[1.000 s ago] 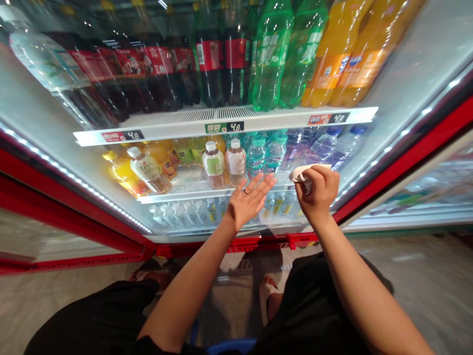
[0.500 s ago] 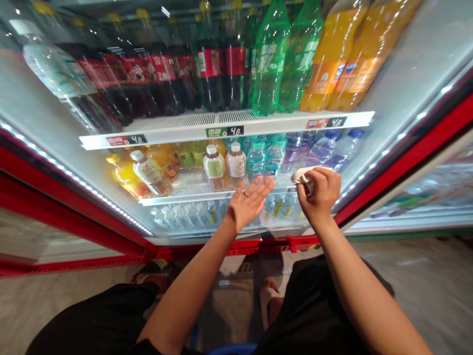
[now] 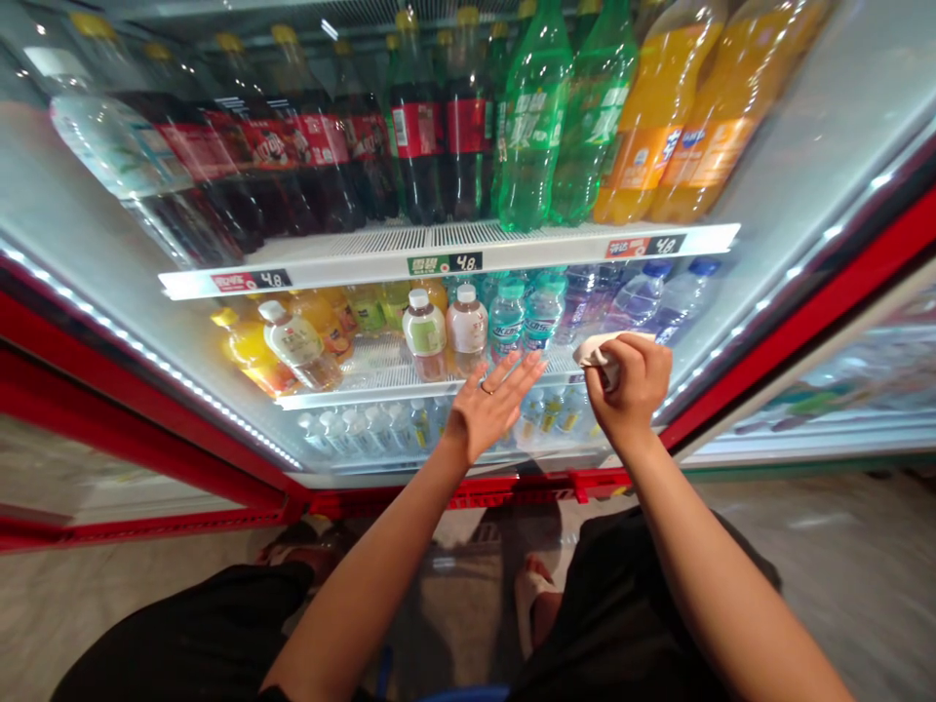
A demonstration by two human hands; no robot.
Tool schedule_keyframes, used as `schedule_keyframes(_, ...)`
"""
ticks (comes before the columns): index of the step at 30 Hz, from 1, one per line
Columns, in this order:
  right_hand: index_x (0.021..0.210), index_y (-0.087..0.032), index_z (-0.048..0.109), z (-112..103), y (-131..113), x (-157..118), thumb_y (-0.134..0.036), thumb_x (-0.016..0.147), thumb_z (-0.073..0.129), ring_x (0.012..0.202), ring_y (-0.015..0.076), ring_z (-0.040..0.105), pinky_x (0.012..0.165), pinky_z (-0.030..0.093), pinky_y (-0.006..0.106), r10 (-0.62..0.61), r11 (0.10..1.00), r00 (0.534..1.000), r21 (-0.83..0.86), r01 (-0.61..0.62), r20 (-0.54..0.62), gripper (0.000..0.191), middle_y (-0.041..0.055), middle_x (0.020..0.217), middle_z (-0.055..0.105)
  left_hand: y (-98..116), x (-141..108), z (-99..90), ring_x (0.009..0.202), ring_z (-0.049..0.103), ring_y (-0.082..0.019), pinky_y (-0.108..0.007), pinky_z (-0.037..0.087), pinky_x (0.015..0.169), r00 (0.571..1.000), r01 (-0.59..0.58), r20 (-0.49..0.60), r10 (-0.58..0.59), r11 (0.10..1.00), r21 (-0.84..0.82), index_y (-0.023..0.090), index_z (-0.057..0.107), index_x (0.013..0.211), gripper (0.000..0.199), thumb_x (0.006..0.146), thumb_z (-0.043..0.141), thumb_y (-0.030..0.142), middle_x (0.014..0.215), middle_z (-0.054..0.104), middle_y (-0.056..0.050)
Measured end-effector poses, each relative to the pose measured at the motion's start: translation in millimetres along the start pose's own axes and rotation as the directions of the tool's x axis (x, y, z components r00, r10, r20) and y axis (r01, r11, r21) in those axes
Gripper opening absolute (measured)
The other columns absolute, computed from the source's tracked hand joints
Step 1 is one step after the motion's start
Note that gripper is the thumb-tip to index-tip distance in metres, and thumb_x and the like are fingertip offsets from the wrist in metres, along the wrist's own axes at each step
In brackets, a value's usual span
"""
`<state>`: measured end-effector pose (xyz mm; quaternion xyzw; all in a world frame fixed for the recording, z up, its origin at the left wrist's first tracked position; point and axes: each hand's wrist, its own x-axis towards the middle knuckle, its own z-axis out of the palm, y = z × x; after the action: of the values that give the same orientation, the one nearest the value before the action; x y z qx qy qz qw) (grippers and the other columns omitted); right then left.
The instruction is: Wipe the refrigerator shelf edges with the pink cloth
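Observation:
My left hand (image 3: 493, 405) is open, palm down with fingers stretched out, near the front edge of the middle shelf (image 3: 380, 390). Nothing is in it, and whether it touches the shelf I cannot tell. To its right, my right hand (image 3: 635, 390) is closed around a crumpled whitish cloth (image 3: 596, 353). The cloth is near the right end of that shelf, in front of purple bottles with blue caps (image 3: 643, 292). Behind my left fingers stand two teal-capped bottles (image 3: 507, 317) and two white-capped bottles (image 3: 424, 331).
Above, a white shelf (image 3: 512, 255) with price tags holds cola (image 3: 416, 127), green (image 3: 537, 127) and orange bottles (image 3: 702, 127). Small bottles (image 3: 366, 426) stand on the bottom level. Red frames (image 3: 826, 302) with light strips edge the cooler. Part of a blue object (image 3: 468, 693) shows between my legs.
My right hand and the cloth have shifted very slightly left. My left hand stays in nearly the same place, still spread.

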<state>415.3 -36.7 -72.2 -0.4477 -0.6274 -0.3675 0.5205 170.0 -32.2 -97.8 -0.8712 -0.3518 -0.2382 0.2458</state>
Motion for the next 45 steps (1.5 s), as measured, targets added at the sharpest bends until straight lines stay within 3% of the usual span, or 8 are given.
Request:
schedule_keyframes(4,0.115,-0.026,0.061,2,-5,-2,-0.025,0.092,0.068,0.096,0.0257,0.063,0.085,0.045,0.041,0.028,1.000,0.997,-0.007,-0.028,0.067,0.024,0.0075,0.109,0.067,-12,-17,-2.9,0.163,0.039,-0.018,-0.036,0.045,0.127,0.998,-0.064,0.028,0.064,0.998,-0.025,0.031,0.015,0.176,0.079,0.105,0.049,0.018,0.173,0.038,0.006)
schedule_keyframes(8,0.117,-0.028,0.062,6,-10,0,-0.024,0.094,0.068,0.099,0.0242,0.065,0.087,0.046,0.039,-0.041,0.999,0.999,-0.005,0.042,0.020,0.024,0.0052,0.109,0.068,-31,-30,-2.2,0.148,0.061,-0.024,-0.042,0.056,0.112,0.999,0.045,-0.010,-0.045,0.999,0.031,0.034,0.029,0.172,0.075,0.104,0.056,0.021,0.165,0.053,0.002)
schedule_keyframes(13,0.120,-0.028,0.064,10,-17,8,-0.020,0.094,0.066,0.103,0.0257,0.065,0.088,0.045,0.041,-0.012,1.000,0.996,0.026,0.014,-0.087,0.028,0.0057,0.112,0.068,-42,-33,-4.3,0.144,0.064,-0.028,-0.048,0.050,0.117,0.993,0.108,-0.045,-0.105,0.992,0.066,0.041,0.019,0.172,0.083,0.103,0.062,0.025,0.164,0.056,-0.001)
schedule_keyframes(21,0.116,-0.029,0.062,17,-30,12,-0.019,0.093,0.066,0.098,0.0226,0.067,0.085,0.046,0.037,-0.116,0.993,0.991,-0.013,0.116,-0.068,0.026,0.0033,0.106,0.069,-40,-34,-1.7,0.148,0.061,-0.027,-0.048,0.048,0.120,0.990,0.094,-0.110,-0.085,0.992,0.080,0.038,0.029,0.172,0.078,0.103,0.062,0.027,0.163,0.059,-0.001)
schedule_keyframes(25,0.113,-0.029,0.063,19,-22,7,-0.024,0.095,0.064,0.099,0.0236,0.068,0.086,0.046,0.040,-0.047,0.997,0.997,-0.068,0.044,-0.056,0.019,0.0041,0.107,0.070,-40,-34,3.6,0.158,0.049,-0.023,-0.048,0.044,0.126,0.985,0.088,-0.158,-0.067,0.988,0.128,0.038,0.031,0.172,0.079,0.100,0.062,0.027,0.161,0.061,0.001)
schedule_keyframes(34,0.118,-0.031,0.066,17,-22,3,-0.022,0.094,0.062,0.105,0.0276,0.068,0.092,0.046,0.045,0.052,0.999,0.998,0.008,-0.052,-0.032,0.026,0.0054,0.115,0.070,-39,-36,2.2,0.157,0.050,-0.028,-0.049,0.033,0.133,0.992,0.119,-0.049,-0.117,0.993,0.028,0.041,0.019,0.174,0.082,0.104,0.056,0.025,0.169,0.052,0.003)
schedule_keyframes(40,0.110,-0.030,0.068,13,-24,6,-0.020,0.091,0.064,0.099,0.0250,0.065,0.090,0.046,0.042,-0.040,0.997,0.998,0.061,0.037,0.040,0.022,0.0043,0.108,0.072,-38,-35,-0.7,0.162,0.041,-0.029,-0.054,0.033,0.133,0.991,0.132,0.024,-0.131,0.991,-0.031,0.041,0.026,0.173,0.073,0.106,0.051,0.026,0.172,0.047,0.005)
schedule_keyframes(45,0.107,-0.027,0.068,12,-20,7,-0.021,0.094,0.061,0.096,0.0243,0.066,0.086,0.046,0.041,-0.028,1.000,0.999,0.004,0.028,-0.032,0.016,0.0046,0.105,0.072,-36,-35,-2.1,0.161,0.043,-0.029,-0.055,0.033,0.133,0.989,0.142,0.037,-0.142,0.990,-0.005,0.039,0.025,0.174,0.075,0.106,0.054,0.026,0.171,0.047,0.001)
